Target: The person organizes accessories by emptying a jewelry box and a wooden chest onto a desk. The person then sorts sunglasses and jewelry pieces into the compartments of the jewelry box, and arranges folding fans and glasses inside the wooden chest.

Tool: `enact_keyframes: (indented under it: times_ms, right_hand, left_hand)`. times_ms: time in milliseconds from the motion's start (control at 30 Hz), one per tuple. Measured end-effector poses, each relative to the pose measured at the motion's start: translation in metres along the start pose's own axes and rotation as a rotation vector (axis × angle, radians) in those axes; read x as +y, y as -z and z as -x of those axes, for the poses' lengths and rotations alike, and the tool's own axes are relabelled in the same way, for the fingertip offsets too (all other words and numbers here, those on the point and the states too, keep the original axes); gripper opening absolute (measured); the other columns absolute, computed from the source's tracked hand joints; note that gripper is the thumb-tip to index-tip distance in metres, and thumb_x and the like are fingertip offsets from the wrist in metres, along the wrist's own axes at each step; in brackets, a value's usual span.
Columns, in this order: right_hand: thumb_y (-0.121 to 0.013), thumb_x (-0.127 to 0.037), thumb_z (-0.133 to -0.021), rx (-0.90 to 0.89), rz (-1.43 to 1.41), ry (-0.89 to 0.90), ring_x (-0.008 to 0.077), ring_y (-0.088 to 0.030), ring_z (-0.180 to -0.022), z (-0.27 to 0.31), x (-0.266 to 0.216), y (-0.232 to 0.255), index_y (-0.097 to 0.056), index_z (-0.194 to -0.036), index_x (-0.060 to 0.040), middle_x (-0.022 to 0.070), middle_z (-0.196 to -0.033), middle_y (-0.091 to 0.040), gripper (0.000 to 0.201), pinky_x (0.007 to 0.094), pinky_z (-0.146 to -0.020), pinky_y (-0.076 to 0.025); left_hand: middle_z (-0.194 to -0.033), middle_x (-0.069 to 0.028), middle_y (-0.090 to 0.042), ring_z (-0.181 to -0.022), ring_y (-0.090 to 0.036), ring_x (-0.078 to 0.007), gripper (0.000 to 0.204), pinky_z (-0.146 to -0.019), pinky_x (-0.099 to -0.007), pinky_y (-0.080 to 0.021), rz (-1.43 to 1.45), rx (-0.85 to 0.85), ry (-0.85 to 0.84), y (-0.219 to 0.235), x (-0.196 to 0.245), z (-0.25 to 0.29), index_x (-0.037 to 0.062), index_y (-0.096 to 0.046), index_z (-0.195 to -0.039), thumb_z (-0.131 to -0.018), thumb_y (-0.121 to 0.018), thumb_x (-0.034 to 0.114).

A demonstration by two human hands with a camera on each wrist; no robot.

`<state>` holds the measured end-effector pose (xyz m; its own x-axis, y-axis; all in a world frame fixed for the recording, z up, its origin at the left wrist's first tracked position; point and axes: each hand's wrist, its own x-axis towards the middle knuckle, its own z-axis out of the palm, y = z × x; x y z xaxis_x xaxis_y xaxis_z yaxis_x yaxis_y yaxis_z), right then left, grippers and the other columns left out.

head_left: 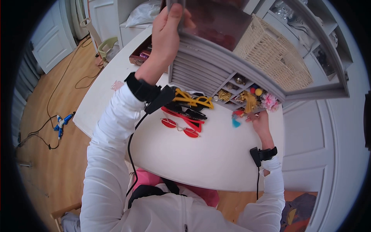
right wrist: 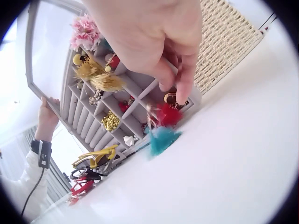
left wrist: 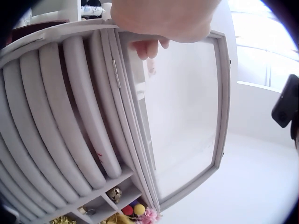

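My left hand (head_left: 166, 36) grips the frame edge of the raised clear lid (head_left: 317, 94) of a grey jewelry box (head_left: 193, 69). The box has padded ridges beside small compartments. My right hand (right wrist: 154, 42) is at the compartments, its bent fingers reaching to a gold ring-shaped piece (right wrist: 171, 98) in the corner one. Just beside those fingers hangs a red and teal feathery ornament (right wrist: 163, 140), blurred, over the box's front edge; I cannot tell whether the fingers pinch anything. Other compartments hold a gold chain bundle (right wrist: 110, 121), a gold tassel (right wrist: 100, 77) and a pink flower (right wrist: 86, 32).
Yellow sunglasses (head_left: 193, 100), black sunglasses (head_left: 189, 113) and red-lensed glasses (head_left: 191, 132) lie in front of the box on the white table (head_left: 193, 158). Behind the box stands a woven basket (head_left: 270, 50). A dark red box (head_left: 139, 56) sits at the back left.
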<state>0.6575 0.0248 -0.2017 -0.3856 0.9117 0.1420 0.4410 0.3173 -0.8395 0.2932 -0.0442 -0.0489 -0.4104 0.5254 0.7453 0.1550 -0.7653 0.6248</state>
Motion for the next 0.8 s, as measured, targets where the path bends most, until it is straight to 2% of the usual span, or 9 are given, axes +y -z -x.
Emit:
enact_keyframes:
  times_ms: [100,233,300,333,433,467,567,667,800]
  right_hand:
    - [-0.054,0.007,-0.078,-0.027,0.138,-0.029,0.0196,-0.064,-0.069,-0.001,-0.001,0.003,-0.046,-0.114,0.0081,0.0135,-0.083,-0.059,0.037,0.0275,-0.054,-0.053]
    - [-0.059,0.005,-0.076,0.185,0.240,0.252,0.0180,-0.063,-0.068,0.001,-0.021,-0.009,-0.056,-0.103,0.0031,0.0099,-0.082,-0.059,0.027,0.0268,-0.053,-0.051]
    - [-0.058,0.008,-0.075,0.118,0.042,0.084,0.0216,-0.063,-0.085,-0.001,-0.020,-0.012,-0.058,-0.097,0.0063,0.0136,-0.091,-0.061,0.022,0.0292,-0.066,-0.052]
    - [-0.060,0.008,-0.072,0.136,0.268,0.352,0.0196,-0.062,-0.083,-0.007,-0.012,-0.011,-0.058,-0.096,0.0041,0.0126,-0.093,-0.061,0.024,0.0294,-0.066,-0.050]
    - [-0.059,0.000,-0.073,0.149,0.319,0.328,0.0281,-0.060,-0.086,-0.001,-0.040,-0.010,-0.060,-0.094,-0.0016,0.0120,-0.089,-0.063,0.020,0.0349,-0.078,-0.048]
    - [-0.058,0.000,-0.074,0.095,0.492,0.287,0.0300,-0.060,-0.087,0.004,-0.060,-0.005,-0.061,-0.096,-0.0027,0.0124,-0.093,-0.063,0.023,0.0345,-0.079,-0.048]
    - [-0.058,0.000,-0.075,0.093,0.350,0.321,0.0310,-0.059,-0.092,0.005,-0.062,-0.008,-0.061,-0.098,-0.0030,0.0136,-0.098,-0.063,0.024,0.0355,-0.083,-0.047]
    - [-0.057,-0.004,-0.079,0.107,0.495,0.512,0.0244,-0.060,-0.086,-0.001,-0.040,-0.012,-0.061,-0.097,-0.0051,0.0105,-0.095,-0.062,0.019,0.0294,-0.079,-0.048]
    - [-0.056,0.003,-0.079,-0.018,0.084,0.235,0.0238,-0.059,-0.094,0.002,-0.031,-0.010,-0.058,-0.105,-0.0032,0.0080,-0.102,-0.062,0.027,0.0306,-0.080,-0.048]
  left_hand:
    - [-0.069,-0.0028,-0.057,-0.068,-0.055,-0.0103,0.045,-0.065,-0.0250,-0.041,0.003,0.036,-0.055,0.004,0.019,0.005,0.0039,-0.055,-0.084,-0.093,-0.044,0.047]
    - [-0.069,-0.0035,-0.056,-0.066,-0.053,-0.0116,0.045,-0.065,-0.0257,-0.040,-0.064,0.031,-0.110,0.013,0.041,0.011,0.0036,-0.055,-0.082,-0.096,-0.036,0.042]
    - [-0.069,-0.0047,-0.056,-0.065,-0.052,-0.0128,0.045,-0.064,-0.0258,-0.039,-0.051,0.034,-0.128,0.015,0.046,0.012,0.0026,-0.054,-0.082,-0.097,-0.033,0.040]
    - [-0.068,-0.0053,-0.056,-0.065,-0.052,-0.0134,0.046,-0.064,-0.0258,-0.038,0.027,0.071,-0.088,0.015,0.050,0.008,0.0021,-0.054,-0.081,-0.096,-0.034,0.040]
    - [-0.067,-0.0070,-0.055,-0.065,-0.052,-0.0151,0.046,-0.064,-0.0268,-0.039,0.081,0.113,-0.071,0.017,0.054,0.006,0.0007,-0.053,-0.080,-0.096,-0.035,0.040]
    - [-0.067,-0.0071,-0.054,-0.065,-0.052,-0.0154,0.046,-0.063,-0.0274,-0.039,0.049,0.132,-0.102,0.017,0.057,0.006,0.0008,-0.053,-0.079,-0.096,-0.035,0.040]
    - [-0.067,-0.0078,-0.054,-0.066,-0.052,-0.0163,0.045,-0.065,-0.0296,-0.041,-0.011,0.163,-0.157,0.018,0.065,0.008,0.0008,-0.051,-0.079,-0.096,-0.035,0.039]
    - [-0.075,-0.0096,-0.055,-0.070,-0.053,-0.0173,0.044,-0.073,-0.0313,-0.044,0.031,0.230,-0.155,0.017,0.070,0.018,-0.0005,-0.052,-0.085,-0.097,-0.033,0.038]
    - [-0.090,-0.0080,-0.056,-0.083,-0.054,-0.0171,0.042,-0.076,-0.0295,-0.042,0.018,0.311,-0.152,0.034,0.055,0.028,-0.0017,-0.052,-0.099,-0.096,-0.035,0.037]
